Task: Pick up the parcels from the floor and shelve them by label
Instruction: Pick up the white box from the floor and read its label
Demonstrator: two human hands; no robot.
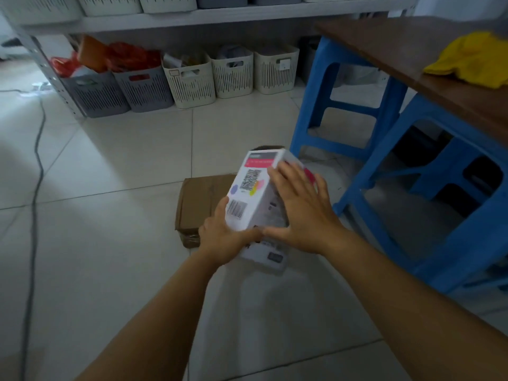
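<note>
White parcel [254, 192] (pink band, barcode, coloured dots) gripped between both hands [275, 229].

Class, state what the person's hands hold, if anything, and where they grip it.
The white box: left hand at its near lower corner, right hand flat on its right side.

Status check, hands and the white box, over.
Left hand grips white box low end. Right hand flat on its side. Brown parcel on floor behind. Blue stool close right.
</note>
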